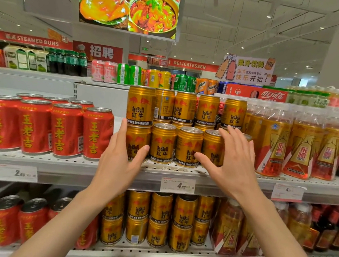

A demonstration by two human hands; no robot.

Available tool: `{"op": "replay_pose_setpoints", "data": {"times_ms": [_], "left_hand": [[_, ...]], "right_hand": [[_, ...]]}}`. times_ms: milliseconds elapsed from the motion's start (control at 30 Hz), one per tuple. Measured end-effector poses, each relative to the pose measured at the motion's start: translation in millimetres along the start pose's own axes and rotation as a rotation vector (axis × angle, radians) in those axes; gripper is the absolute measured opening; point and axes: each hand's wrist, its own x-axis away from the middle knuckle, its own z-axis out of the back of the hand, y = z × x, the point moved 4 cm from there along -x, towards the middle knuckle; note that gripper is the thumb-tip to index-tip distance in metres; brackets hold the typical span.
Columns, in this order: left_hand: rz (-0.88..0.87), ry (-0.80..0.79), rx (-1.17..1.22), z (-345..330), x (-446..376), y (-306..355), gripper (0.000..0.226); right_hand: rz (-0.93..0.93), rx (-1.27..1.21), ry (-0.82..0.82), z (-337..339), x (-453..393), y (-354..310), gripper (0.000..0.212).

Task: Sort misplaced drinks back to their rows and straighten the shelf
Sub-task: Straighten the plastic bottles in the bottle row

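**Squaring up gold cans, mid-shelf**

Left hand [119, 160] and right hand [232, 164] spread flat, fingers straight, bracketing gold cans [163, 142] at frame centre, holding nothing. Stack looks mostly aligned. Red cans [63, 130] centre left, bottles [303, 144] centre right, rows tidy. No stray seen; upper row [185, 106] unchecked.

Glossy gold metal Red Bull cans [163, 143] gleam at centre before you; shiny red metal cans [34, 125] at left; clear glossy plastic bottles [303, 144] right, on a matt perforated metal shelf [58, 158].
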Motion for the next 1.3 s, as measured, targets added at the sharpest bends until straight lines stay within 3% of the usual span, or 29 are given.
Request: {"op": "replay_pose_setpoints", "data": {"times_ms": [167, 333, 400, 533, 767, 1100, 1300], "left_hand": [[-0.117, -0.002, 0.049, 14.1, 30.6, -9.4, 0.063], [-0.216, 0.007, 0.124, 22.3, 66.5, -13.9, 0.041], [-0.176, -0.038, 0.194, 19.1, 81.0, -23.2, 0.037], [0.074, -0.162, 0.361, -0.8, 106.8, -47.5, 0.034], [0.278, -0.237, 0.458, -54.0, 138.7, -38.1, 0.027], [0.309, -0.189, 0.471, -178.3, 151.6, 70.3, 0.018], [0.303, -0.156, 0.466, -219.7, 142.4, 128.9, 0.016]], "right_hand": [[-0.056, -0.196, -0.017, 12.6, 40.7, -9.5, 0.071], [-0.261, -0.437, 0.003, 12.5, 92.3, -16.2, 0.040], [-0.367, -0.534, -0.013, 4.3, 112.1, -14.8, 0.031], [-0.512, -0.613, -0.092, -17.0, 153.0, -4.5, 0.021], [-0.617, -0.634, -0.151, -26.0, 190.0, 44.2, 0.014], [-0.569, -0.667, -0.246, 10.8, 182.0, 190.1, 0.013], [-0.535, -0.718, -0.268, 41.5, 158.4, 249.7, 0.011]]}}
